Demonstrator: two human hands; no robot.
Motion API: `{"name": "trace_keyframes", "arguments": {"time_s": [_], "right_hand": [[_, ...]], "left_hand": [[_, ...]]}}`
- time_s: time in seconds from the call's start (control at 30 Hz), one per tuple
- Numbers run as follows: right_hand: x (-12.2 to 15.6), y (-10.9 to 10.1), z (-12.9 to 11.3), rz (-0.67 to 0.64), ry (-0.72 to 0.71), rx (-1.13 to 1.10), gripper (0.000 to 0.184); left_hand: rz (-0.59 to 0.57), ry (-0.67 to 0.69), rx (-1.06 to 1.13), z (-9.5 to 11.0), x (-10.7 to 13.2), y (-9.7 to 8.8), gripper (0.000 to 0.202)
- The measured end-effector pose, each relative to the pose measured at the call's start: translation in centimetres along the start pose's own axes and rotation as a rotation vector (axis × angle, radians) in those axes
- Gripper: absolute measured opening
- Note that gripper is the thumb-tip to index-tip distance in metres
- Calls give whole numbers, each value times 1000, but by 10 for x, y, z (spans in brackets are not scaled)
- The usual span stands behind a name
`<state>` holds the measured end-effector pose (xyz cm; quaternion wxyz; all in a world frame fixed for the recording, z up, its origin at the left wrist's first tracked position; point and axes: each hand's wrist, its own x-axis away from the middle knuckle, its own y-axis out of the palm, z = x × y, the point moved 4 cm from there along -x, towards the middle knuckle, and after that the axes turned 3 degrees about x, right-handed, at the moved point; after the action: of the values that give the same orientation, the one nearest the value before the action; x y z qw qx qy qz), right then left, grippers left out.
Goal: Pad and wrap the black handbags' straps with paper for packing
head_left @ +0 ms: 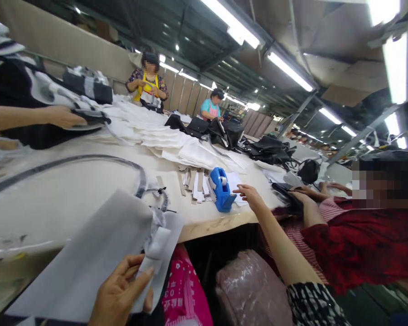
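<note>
My left hand [122, 292] is low in the view, closed on the lower corner of a pale grey fabric sheet [85, 258], its thumb pressing a small white folded piece [156, 249] against it. My right hand [250, 195] is stretched forward over the table's edge with fingers apart and nothing in it. It hovers just right of a blue tape dispenser [220, 189], above a white sheet of paper [234, 181]. Several short beige and white strips [192, 181] lie left of the dispenser.
A long beige worktable [71, 194] carries a dark strap [88, 160], white fabric stacks [163, 136] and black bags [268, 149]. A co-worker in red [360, 244] sits close on the right; another's arm [30, 117] rests at left. Wrapped bundles [251, 290] sit under the table.
</note>
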<state>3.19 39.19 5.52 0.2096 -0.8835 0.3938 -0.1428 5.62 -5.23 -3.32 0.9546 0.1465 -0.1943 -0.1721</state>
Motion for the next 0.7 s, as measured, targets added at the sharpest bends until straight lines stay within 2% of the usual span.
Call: {"name": "trace_keyframes", "arguments": {"time_s": [0.1,0.23,0.33,0.47,0.57,0.7], "right_hand": [[-2,16,4,-80,33,-15,32],[-8,28,-2,-50,50,-42,34],[-3,26,-11,4,8,-94,37],[22,13,-14,43,-81,-179,40],[46,7,-2,49,-79,-195,41],[61,12,28,49,4,-152,34]], "left_hand": [[-9,-15,-29,3,1,2,52],[-29,0,-89,5,1,3,53],[-31,7,-113,4,2,3,52],[-1,37,-112,0,1,3,49],[26,57,-100,-4,0,2,46],[46,62,-67,-6,-1,2,51]]}}
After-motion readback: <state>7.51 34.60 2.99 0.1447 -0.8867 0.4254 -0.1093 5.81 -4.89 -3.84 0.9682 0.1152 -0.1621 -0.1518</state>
